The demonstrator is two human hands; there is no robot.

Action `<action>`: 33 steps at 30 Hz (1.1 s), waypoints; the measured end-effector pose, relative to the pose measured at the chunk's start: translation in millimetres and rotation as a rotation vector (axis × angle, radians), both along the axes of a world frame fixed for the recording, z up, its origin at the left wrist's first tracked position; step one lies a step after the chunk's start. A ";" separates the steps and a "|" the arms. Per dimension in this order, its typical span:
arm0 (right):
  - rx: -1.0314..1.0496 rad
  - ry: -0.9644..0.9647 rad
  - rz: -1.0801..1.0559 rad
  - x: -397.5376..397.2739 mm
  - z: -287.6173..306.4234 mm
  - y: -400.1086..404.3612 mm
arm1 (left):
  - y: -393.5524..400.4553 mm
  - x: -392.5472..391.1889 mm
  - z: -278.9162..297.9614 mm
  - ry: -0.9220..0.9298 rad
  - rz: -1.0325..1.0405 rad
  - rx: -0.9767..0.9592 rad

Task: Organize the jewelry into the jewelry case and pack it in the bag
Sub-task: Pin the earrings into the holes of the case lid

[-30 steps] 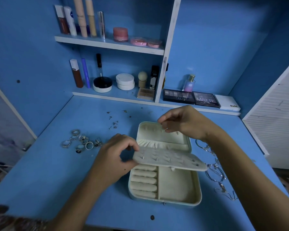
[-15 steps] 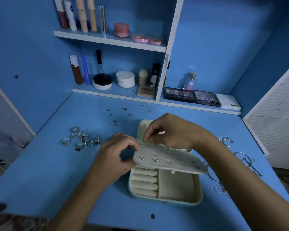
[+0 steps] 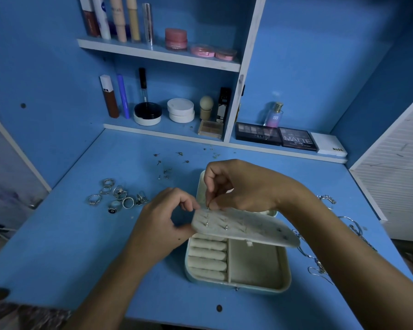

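Since the earlier frame the right hand has come down from the back of the jewelry case to the near-left corner of the earring panel, where its fingertips now pinch an earring post. The left hand still grips the panel's left edge between thumb and curled fingers, holding it above the open case on the desk. Rings lie left of the left hand, loose stud earrings beyond it, and chains lie under the right forearm.
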State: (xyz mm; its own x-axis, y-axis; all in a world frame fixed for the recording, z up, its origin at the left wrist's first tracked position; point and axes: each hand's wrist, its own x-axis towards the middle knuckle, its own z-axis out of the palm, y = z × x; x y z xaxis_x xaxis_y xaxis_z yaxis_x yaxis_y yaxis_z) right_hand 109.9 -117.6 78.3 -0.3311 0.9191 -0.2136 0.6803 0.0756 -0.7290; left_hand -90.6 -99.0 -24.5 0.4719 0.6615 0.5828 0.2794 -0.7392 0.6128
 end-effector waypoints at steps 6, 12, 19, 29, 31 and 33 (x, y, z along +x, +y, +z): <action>0.006 -0.006 -0.006 -1.3 0.8 -0.7 | -1.8 1.1 2.9 -0.029 0.024 -0.023; 0.000 -0.008 -0.004 -3.0 1.4 -0.2 | -2.1 1.8 2.5 -0.018 0.040 -0.015; 0.014 -0.044 0.023 -4.3 2.8 0.1 | -1.9 1.7 4.4 -0.023 0.024 -0.020; 0.011 -0.101 0.039 -6.7 4.0 0.9 | 0.7 1.0 -2.4 0.019 0.029 -0.011; 0.002 -0.091 0.032 -5.6 4.5 0.7 | 0.4 1.4 -1.5 0.002 0.032 -0.012; 0.002 -0.066 0.017 -4.3 4.7 0.3 | -0.4 1.8 -0.1 -0.017 0.034 -0.013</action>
